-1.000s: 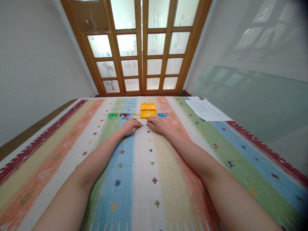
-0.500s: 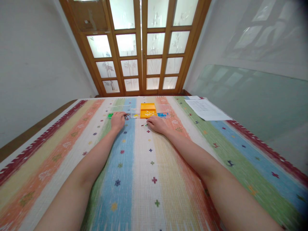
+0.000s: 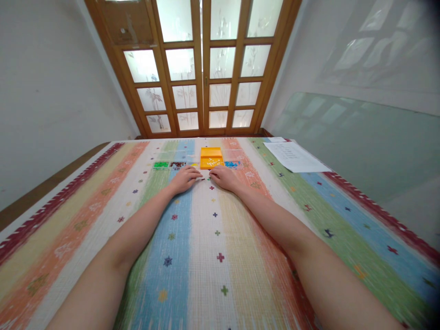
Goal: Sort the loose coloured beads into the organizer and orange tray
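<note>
My left hand [image 3: 186,179] is low over the tablecloth with its fingers bent together towards the right; anything between the fingertips is too small to make out. Close by its fingertips lies a tiny dark red piece [image 3: 203,178]. My right hand [image 3: 222,177] rests just in front of an orange box [image 3: 212,152], fingers curled and closed, their contents hidden. White bits [image 3: 213,162] lie in the box's near half. Left of it, clear boxes hold small green pieces [image 3: 161,165], dark brown pieces [image 3: 178,164] and yellow pieces [image 3: 194,164], the last partly covered. Blue pieces [image 3: 233,164] sit to its right.
A striped, patterned tablecloth [image 3: 206,256] covers the table. Printed paper sheets [image 3: 295,156] lie at the far right. Beyond the table's back edge stand wooden doors with glass panes [image 3: 206,82]. A glass sheet [image 3: 357,142] stands along the right wall.
My left hand has moved right and nearer, from over the brown pieces to beside my right hand, uncovering the green and brown pieces. My right hand has stayed in place.
</note>
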### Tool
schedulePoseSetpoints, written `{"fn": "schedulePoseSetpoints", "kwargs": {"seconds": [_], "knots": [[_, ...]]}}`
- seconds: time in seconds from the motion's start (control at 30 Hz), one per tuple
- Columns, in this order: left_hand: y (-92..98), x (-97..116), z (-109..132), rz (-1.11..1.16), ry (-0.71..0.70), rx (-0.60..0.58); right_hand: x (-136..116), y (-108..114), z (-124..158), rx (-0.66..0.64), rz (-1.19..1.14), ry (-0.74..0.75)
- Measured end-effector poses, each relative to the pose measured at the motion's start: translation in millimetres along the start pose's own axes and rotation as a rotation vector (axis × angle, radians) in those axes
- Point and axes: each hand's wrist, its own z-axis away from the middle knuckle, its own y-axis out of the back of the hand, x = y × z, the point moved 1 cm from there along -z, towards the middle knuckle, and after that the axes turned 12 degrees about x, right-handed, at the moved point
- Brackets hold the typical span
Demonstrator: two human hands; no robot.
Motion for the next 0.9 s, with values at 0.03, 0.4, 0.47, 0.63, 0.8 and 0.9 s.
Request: {"fn": "schedulePoseSetpoints", "kwargs": {"seconds": [0.03,0.4,0.47,0.63,0.8,0.9], "knots": [[0.0,4,-1,0.018,-0.027,-0.029,0,0,0,0.001,-0.004,-0.006],[0.6,10,-3,0.009,-0.087,-0.104,0,-1,0,-0.006,0.001,-0.007],[0.2,12,-4,0.007,-0.099,-0.123,0,-1,0,-0.003,-0.005,-0.002],[-1.3,16,-5,-0.032,-0.086,-0.133,-1,-1,1,0.013,-0.013,-0.02],[-1.3,9,-2,-0.043,-0.045,-0.071,0,-1,2,0.021,-0.021,-0.028],[-0.2,-8,2,-0.086,0.056,0.038,1,-2,1,0.018,-0.025,-0.016]]}}
